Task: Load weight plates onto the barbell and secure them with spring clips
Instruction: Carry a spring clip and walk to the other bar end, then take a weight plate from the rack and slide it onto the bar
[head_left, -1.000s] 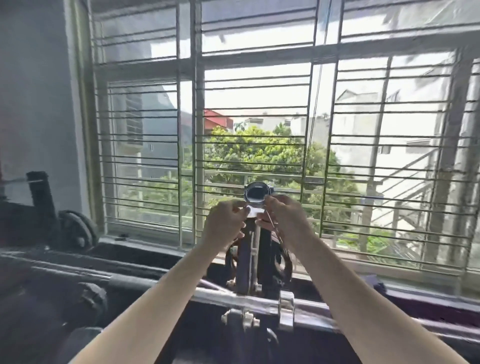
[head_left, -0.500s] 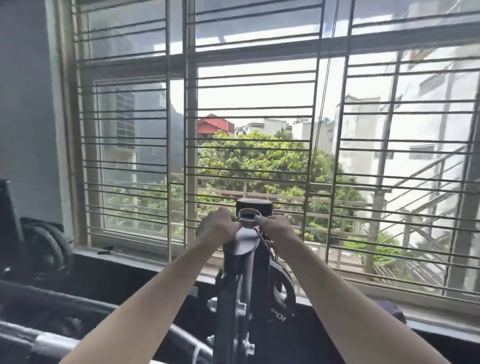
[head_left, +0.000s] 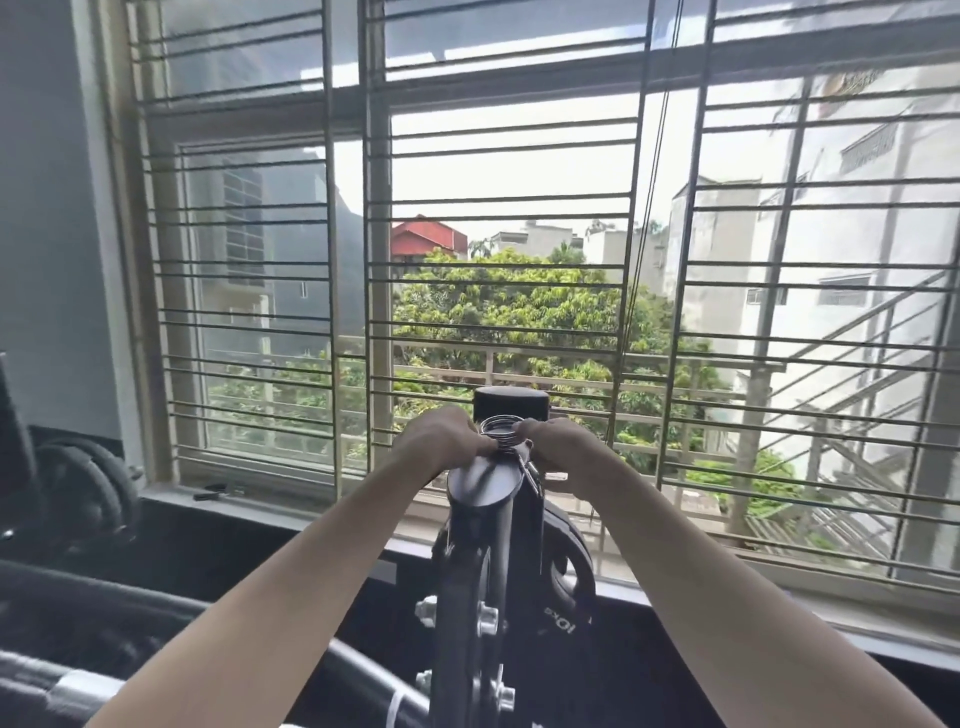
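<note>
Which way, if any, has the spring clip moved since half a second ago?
No. The spring clip, pinched between the left hand and right hand, sits just below the black cap, as it did then.

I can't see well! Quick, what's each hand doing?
Left hand: closed on the coiled silver metal spring clip.
Right hand: closed on the same clip's other side.

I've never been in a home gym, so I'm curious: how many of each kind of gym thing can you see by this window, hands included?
Hands: 2 (left hand, right hand)
Spring clip: 1
Weight plates: 2 (10 kg plate, stored plate)
Total: 5
</note>
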